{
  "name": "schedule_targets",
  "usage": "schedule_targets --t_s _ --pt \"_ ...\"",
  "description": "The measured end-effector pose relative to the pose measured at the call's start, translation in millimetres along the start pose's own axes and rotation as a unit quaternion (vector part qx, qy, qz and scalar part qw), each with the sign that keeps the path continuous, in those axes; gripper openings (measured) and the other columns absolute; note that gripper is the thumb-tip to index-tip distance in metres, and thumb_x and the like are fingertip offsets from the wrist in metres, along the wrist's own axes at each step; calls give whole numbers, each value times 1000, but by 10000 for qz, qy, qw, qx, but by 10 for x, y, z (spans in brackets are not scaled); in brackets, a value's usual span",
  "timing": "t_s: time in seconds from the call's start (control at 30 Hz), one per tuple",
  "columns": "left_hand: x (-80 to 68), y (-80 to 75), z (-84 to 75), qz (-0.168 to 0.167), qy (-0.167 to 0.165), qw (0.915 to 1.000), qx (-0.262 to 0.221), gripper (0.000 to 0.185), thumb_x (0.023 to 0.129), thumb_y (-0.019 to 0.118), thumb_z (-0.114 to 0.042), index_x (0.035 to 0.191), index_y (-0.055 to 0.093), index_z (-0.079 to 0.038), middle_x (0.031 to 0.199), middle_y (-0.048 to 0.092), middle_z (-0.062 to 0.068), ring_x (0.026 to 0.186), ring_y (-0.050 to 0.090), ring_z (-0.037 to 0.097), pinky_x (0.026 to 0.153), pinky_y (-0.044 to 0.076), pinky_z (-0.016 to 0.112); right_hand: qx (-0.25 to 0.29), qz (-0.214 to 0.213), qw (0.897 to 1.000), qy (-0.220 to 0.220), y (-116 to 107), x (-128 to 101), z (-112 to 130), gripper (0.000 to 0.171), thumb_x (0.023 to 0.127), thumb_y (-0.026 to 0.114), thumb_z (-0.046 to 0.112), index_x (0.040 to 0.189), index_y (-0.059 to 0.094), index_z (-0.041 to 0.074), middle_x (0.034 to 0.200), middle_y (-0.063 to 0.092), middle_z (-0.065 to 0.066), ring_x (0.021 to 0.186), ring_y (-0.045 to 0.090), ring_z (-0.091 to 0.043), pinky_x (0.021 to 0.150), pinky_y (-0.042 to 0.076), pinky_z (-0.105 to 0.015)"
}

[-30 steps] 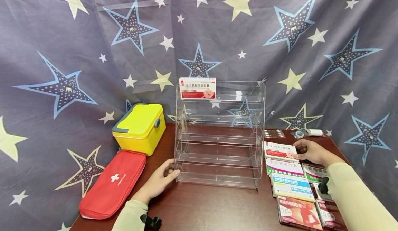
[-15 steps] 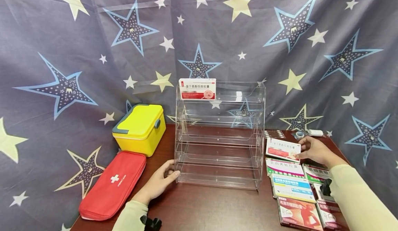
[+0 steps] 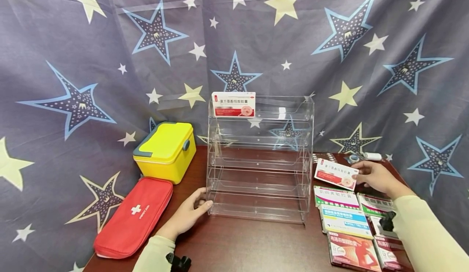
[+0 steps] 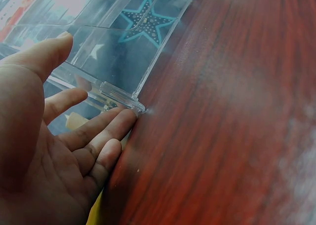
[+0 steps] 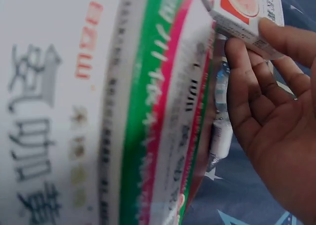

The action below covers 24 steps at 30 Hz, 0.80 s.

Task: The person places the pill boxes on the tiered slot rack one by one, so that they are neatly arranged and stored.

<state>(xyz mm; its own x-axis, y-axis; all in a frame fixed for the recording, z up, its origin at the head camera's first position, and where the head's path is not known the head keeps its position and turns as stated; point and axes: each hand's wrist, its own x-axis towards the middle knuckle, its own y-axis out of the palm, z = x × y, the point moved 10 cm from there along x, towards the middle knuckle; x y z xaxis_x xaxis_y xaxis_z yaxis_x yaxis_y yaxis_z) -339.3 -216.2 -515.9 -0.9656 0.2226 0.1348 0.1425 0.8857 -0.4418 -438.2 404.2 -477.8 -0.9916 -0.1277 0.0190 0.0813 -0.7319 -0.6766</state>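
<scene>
Pinching the right end of a red-and-white box, the right hand holds it tilted; a green-striped box lies just on the grip's near side, the clear rack to its left. Left hand, fingers loosely extended, touches the rack's lower left corner.

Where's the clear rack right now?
In the head view, the clear rack stands mid-frame on the table, your left hand at its lower left edge, medicine boxes to its right.

The held box is white and red, the lidded case yellow, the grey curtain star-patterned.
</scene>
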Motion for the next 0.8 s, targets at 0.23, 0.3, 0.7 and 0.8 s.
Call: schedule_targets --t_s 0.23,0.3,0.7,0.8 --pt "0 10 -12 64 -29 10000 16 48 102 72 -27 145 56 -15 125 65 10 107 63 23 88 51 32 1191 -1187 9845 -507 -597 -105 249 36 96 72 -2 128 58 -9 92 76 -1 73 72 -9 64 59 -29" --pt "7 -5 -10 38 -25 10000 14 48 102 72 -27 145 56 -15 125 65 10 107 63 22 88 51 32 1554 -1779 9697 -630 -856 -167 488 30 94 72 -6 122 62 -2 87 75 9 69 71 -6 62 57 -23" --pt "12 -8 -5 35 -5 9999 169 48 102 72 -30 145 56 -15 125 64 9 107 62 21 88 51 33 3990 -2821 8277 -2760 -1644 -302 2659 32 80 77 -22 110 72 -10 89 75 -9 76 74 -15 67 58 -21" --pt "11 -8 5 41 19 9997 222 48 102 71 -30 145 56 -15 125 65 9 106 62 21 88 51 32 3296 -2752 8594 -2775 -1575 -185 3055 31 81 79 -16 110 74 -4 91 76 -3 79 75 -9 69 57 -19"
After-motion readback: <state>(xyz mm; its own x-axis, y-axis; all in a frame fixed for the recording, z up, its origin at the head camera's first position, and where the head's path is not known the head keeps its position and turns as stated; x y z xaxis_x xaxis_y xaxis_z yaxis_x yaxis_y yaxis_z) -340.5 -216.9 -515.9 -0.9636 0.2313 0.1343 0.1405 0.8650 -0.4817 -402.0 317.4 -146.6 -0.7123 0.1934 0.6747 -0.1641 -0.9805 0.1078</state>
